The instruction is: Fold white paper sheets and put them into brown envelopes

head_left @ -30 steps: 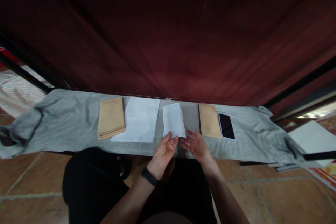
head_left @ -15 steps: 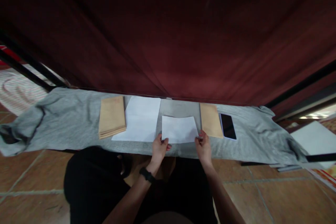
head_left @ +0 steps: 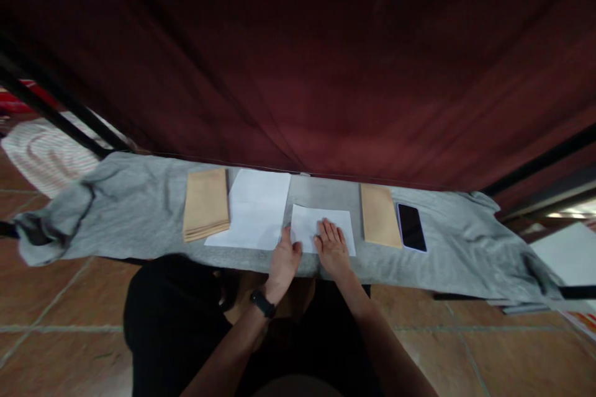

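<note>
So the person is sitting on the tiled floor (head_left: 60, 335) in front of a grey cloth (head_left: 139, 211) that's stretching along the foot of a dark red curtain (head_left: 298, 62).

The folded white paper (head_left: 307, 226) is lying flat on the cloth, right in the middle, straight ahead of the person. The right hand (head_left: 331, 247) is pressing down on it palm first, with its fingers (head_left: 329, 232) stretched out flat and slightly spread, not gripping anything. The left hand (head_left: 285, 257) is sitting at the paper's left edge, touching it. Its fingers are looking loosely curled, but honestly I can't tell whether they're pinching the edge or just leaning on it. A black wristband (head_left: 262, 304) is showing on that wrist.

Everything else is lying in a row on the same cloth:
- a stack of white sheets (head_left: 254, 211) just left of the folded paper, nearly touching the left hand
- a pile of brown envelopes (head_left: 206, 203) left of that, overlapping the sheets' edge
- a single brown envelope (head_left: 379, 214) just right of the folded paper
- a dark phone (head_left: 412, 227), screen up, right beside that envelope

A striped fabric (head_left: 46, 155) is peeking out at the far left.
</note>
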### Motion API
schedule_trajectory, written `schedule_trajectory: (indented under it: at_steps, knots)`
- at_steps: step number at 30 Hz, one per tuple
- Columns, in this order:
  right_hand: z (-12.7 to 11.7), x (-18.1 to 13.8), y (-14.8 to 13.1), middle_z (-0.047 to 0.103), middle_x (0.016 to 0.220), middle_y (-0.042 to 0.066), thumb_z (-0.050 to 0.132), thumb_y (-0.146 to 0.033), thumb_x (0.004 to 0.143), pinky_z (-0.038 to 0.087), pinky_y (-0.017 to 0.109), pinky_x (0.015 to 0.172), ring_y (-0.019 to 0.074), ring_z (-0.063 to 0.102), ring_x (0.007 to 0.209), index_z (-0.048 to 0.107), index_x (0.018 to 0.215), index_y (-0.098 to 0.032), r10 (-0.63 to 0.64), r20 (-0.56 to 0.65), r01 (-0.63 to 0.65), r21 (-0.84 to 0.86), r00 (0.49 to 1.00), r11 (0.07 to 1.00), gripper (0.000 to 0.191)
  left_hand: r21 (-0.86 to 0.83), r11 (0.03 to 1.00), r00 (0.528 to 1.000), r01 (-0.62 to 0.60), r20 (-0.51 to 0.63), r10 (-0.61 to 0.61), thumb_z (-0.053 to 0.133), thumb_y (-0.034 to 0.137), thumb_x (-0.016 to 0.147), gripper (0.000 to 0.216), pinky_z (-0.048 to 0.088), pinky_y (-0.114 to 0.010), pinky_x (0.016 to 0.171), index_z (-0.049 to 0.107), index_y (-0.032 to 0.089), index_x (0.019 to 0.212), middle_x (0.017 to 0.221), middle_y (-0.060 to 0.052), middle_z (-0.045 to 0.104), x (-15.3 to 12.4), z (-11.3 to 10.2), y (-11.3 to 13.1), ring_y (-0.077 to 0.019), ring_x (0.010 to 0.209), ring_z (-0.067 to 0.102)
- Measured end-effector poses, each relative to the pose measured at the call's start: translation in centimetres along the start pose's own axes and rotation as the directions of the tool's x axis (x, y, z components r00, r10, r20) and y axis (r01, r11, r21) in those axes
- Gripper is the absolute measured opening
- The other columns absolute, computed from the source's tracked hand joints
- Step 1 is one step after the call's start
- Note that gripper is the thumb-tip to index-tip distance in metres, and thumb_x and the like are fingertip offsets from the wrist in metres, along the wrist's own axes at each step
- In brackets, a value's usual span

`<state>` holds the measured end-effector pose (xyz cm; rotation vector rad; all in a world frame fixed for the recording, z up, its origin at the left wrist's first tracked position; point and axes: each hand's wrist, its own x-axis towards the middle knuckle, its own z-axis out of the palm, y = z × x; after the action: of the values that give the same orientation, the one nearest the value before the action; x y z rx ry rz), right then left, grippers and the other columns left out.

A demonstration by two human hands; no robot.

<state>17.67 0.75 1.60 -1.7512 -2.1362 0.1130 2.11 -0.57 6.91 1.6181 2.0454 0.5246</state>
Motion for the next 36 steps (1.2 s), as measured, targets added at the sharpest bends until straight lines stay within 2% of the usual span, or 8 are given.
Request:
schedule_trajectory:
  at_steps: [4,6,9,12,15,19,26,36]
  knots:
    - [0.4,-0.3,0.5,0.036,0.159,0.012,0.031,-0.031,0.105,0.025,0.047,0.121,0.0249,0.033,0.148,0.038,0.153,-0.014,-0.017,0.015,0.018,-0.071,1.0,0.997,0.051,0.343,0.914,0.946,-0.217,-0.157,0.284,0.04,0.02,0.099,0.033,0.051,-0.042,0.091,0.056,0.014,0.128,0.105,-0.014,0.07,-1.9,0.0,1.0,-0.0281,0.102,0.068]
    - [0.7,-0.5,0.8,0.035,0.16,0.013,0.033,-0.027,0.104,0.025,0.047,0.12,0.0259,0.032,0.148,0.038,0.153,-0.014,-0.035,0.026,0.037,-0.1,0.999,0.994,0.051,0.356,0.86,0.892,-0.364,-0.132,0.432,0.038,0.024,0.101,0.035,0.048,-0.045,0.099,0.057,0.015,0.129,0.118,-0.016,0.067,-1.7,1.0,1.9,-0.0292,0.115,0.063]
    - [1.1,-0.8,1.2,0.033,0.161,0.013,0.04,-0.023,0.099,0.023,0.049,0.121,0.0272,0.03,0.149,0.035,0.155,-0.015,-0.102,0.024,0.104,-0.124,0.994,0.987,0.057,0.263,0.779,0.801,-0.569,-0.039,0.598,0.036,0.036,0.103,0.049,0.035,-0.047,0.115,0.042,0.016,0.147,0.151,-0.014,0.048,0.0,3.6,3.2,-0.0282,0.143,0.041]
    - [1.5,-0.9,1.3,0.035,0.16,0.014,0.043,-0.018,0.095,0.024,0.05,0.121,0.0273,0.031,0.148,0.03,0.157,-0.016,-0.112,-0.01,0.11,-0.138,0.994,0.984,0.063,0.183,0.787,0.805,-0.589,0.043,0.592,0.031,0.046,0.104,0.058,0.028,-0.047,0.12,0.037,0.013,0.151,0.156,-0.014,0.042,2.1,5.7,3.6,-0.0255,0.148,0.033]
    - [1.5,-0.7,1.2,0.034,0.16,0.015,0.04,-0.016,0.095,0.023,0.05,0.121,0.0276,0.03,0.148,0.029,0.157,-0.012,-0.096,-0.012,0.093,-0.159,0.995,0.983,0.063,0.161,0.78,0.796,-0.605,0.083,0.6,0.027,0.05,0.104,0.061,0.025,-0.044,0.123,0.037,0.013,0.152,0.157,-0.012,0.041,3.4,6.4,3.1,-0.0221,0.149,0.032]
    - [1.5,-0.5,1.0,0.033,0.161,0.015,0.034,-0.015,0.098,0.022,0.049,0.121,0.0264,0.028,0.149,0.029,0.157,-0.01,-0.075,-0.001,0.073,-0.176,0.997,0.982,0.059,0.218,0.792,0.818,-0.571,0.062,0.573,0.022,0.043,0.105,0.058,0.021,-0.042,0.125,0.037,0.013,0.152,0.158,-0.009,0.04,4.0,6.1,2.0,-0.0195,0.15,0.028]
    - [1.5,-1.1,2.9,0.038,0.157,0.019,0.026,-0.028,0.105,0.029,0.051,0.118,0.0268,0.034,0.146,0.035,0.154,-0.009,-0.016,-0.123,-0.006,-0.173,0.992,0.985,0.053,0.343,0.802,0.861,-0.489,0.041,0.507,0.026,0.038,0.104,0.059,0.016,-0.041,0.126,0.031,0.009,0.155,0.163,-0.01,0.027,4.1,6.4,0.6,-0.0211,0.153,0.019]
    - [0.9,-2.0,5.7,0.046,0.15,0.025,0.027,-0.039,0.106,0.037,0.052,0.112,0.0325,0.043,0.14,0.038,0.151,-0.003,0.102,-0.226,-0.144,-0.178,0.969,0.973,0.058,0.389,0.838,0.907,-0.383,-0.014,0.421,0.033,0.042,0.102,0.064,0.016,-0.046,0.125,0.028,0.006,0.155,0.163,-0.017,0.023,3.6,6.6,0.6,-0.0269,0.153,0.018]
